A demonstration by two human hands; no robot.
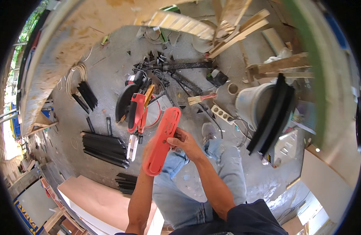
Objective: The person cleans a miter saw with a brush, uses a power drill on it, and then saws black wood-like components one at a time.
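A long, flat red piece (pixel 163 141) with rounded ends and long slots is held up at a slant in front of my knees. My right hand (pixel 183 141) grips its right edge, with the thumb pressed on the top face and the fingers curled at the side. Most of my left hand (pixel 148 149) is hidden behind the piece, supporting it from the left and below. Just beyond it on the floor stands a red and black mitre saw (pixel 136 111), its blade guard to the left. The saw is apart from both hands.
Dark strips lie stacked (pixel 105 149) left of the saw, with offcuts (pixel 151 60) beyond it. To the right are a paintbrush (pixel 200 98), a power strip (pixel 223 114) and a white bucket (pixel 254 102) with dark strips (pixel 272 113) across it. A coiled cable (pixel 76 74) lies far left.
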